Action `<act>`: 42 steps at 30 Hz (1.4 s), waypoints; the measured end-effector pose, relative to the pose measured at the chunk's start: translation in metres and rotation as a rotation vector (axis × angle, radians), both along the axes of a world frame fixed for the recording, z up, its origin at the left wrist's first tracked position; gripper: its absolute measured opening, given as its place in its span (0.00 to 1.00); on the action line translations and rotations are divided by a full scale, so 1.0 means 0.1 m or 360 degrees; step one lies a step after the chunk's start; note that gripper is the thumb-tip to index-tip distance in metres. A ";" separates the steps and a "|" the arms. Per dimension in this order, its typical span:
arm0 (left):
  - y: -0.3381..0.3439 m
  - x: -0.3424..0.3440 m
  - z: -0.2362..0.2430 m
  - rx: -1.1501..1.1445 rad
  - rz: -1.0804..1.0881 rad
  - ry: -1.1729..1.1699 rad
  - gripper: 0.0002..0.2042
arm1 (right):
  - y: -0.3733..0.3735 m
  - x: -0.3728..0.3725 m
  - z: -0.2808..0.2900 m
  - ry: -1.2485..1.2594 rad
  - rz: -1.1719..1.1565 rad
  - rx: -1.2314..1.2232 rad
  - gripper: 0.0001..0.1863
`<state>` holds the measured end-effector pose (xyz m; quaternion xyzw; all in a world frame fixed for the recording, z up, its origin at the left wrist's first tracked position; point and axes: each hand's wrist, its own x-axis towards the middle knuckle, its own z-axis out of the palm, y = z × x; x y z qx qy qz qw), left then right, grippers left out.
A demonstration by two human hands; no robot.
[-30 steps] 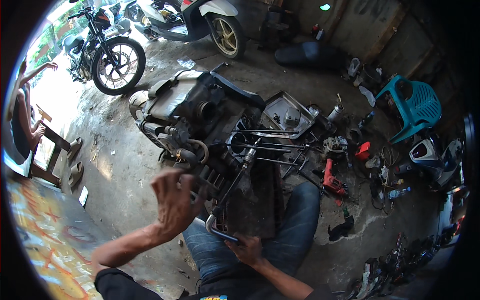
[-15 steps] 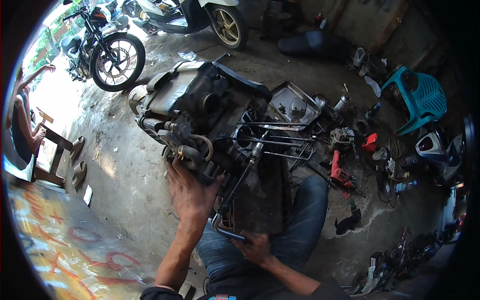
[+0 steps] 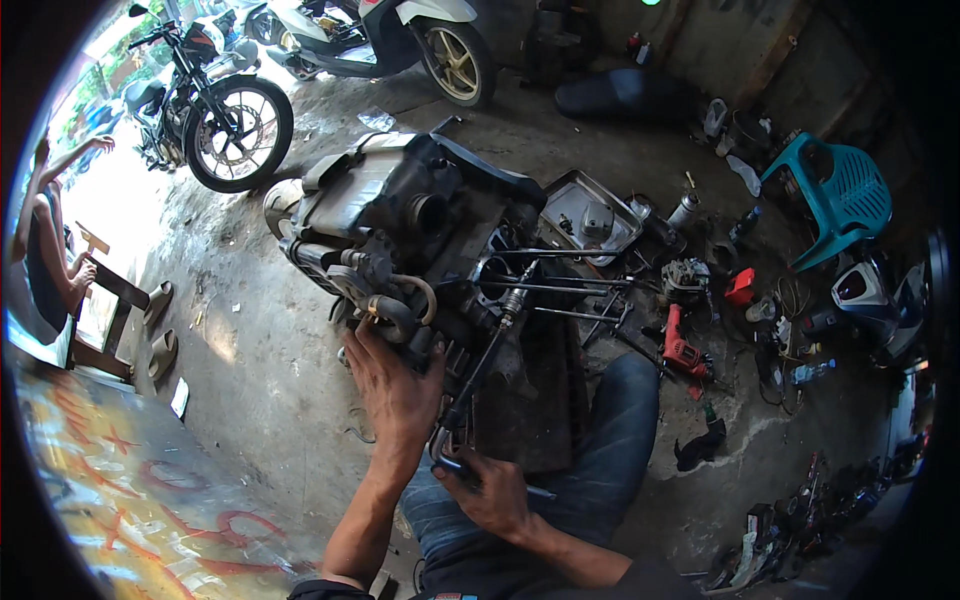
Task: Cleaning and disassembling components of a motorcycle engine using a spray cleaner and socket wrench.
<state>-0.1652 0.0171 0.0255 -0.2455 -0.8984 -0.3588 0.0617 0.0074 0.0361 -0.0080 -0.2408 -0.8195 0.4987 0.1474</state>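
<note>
- The engine point(image 3: 360, 195) is lying on the rough grey concrete floor point(image 3: 240, 420), just in front of the person's knees; long metal rods point(image 3: 570, 287) are sticking out from its right side.
- The left hand point(image 3: 395, 395) is resting on the engine's near side below a curved hose point(image 3: 417, 297); its fingers are spreading, slightly bent, with the thumb apart, and the very tips are partly hiding.
- The right hand point(image 3: 497, 495) is grasping the handle of a bent wrench point(image 3: 475, 378), fingers curling round it; the wrench's far end is lying close to the rods.
- Right of the engine, a metal tray point(image 3: 567, 195) is holding loose parts; a red drill point(image 3: 684, 350) is lying nearer, among scattered parts.
- A teal plastic chair point(image 3: 850, 205) is standing toward the dim wall point(image 3: 745, 60); a dark seat point(image 3: 625, 92) is lying on the floor at the back.
- A motorcycle point(image 3: 235, 135) and a scooter point(image 3: 385, 40) are standing beyond the engine; bright light is flooding in at left, where another person point(image 3: 45, 250) is sitting.
- Red and yellow paint is streaking a surface point(image 3: 150, 480) at lower left.
</note>
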 end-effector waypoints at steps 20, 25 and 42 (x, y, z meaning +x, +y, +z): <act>0.00 -0.01 -0.02 0.0030 0.0079 -0.0092 0.41 | 0.00 -0.06 0.03 -0.0082 -0.0023 -0.0180 0.17; -0.04 -0.02 0.03 0.0037 0.0049 -0.0120 0.41 | -0.03 -0.07 0.00 -0.0061 -0.0046 -0.0228 0.17; -0.45 0.76 0.04 0.0606 -0.0151 -0.0863 0.22 | 0.10 0.19 -0.34 0.0186 0.0124 -0.0183 0.15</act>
